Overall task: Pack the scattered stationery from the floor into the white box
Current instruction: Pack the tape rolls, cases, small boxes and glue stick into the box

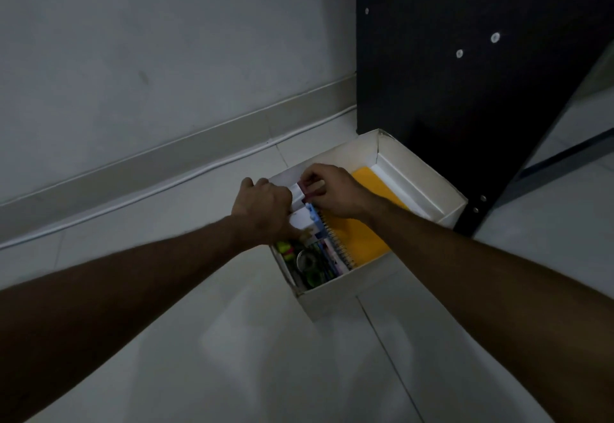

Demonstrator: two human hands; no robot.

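Observation:
The white box (pixel 335 299) stands on the floor against a dark panel. Inside lies a yellow spiral notebook (pixel 363 239) with pens, highlighters and a tape roll (pixel 305 260) packed along its left side. My left hand (pixel 262 213) reaches over the box's left wall and grips a small white and blue pack (pixel 304 218). My right hand (pixel 332 191) is over the box's far left part, fingers pinched on a small dark red and white item (pixel 304 190). What that item is cannot be made out.
A dark panel (pixel 465 73) with screw heads rises behind the box on the right. A grey wall with a skirting board (pixel 186 153) and a white cable runs along the left. Pale floor tiles (pixel 265 356) spread in front.

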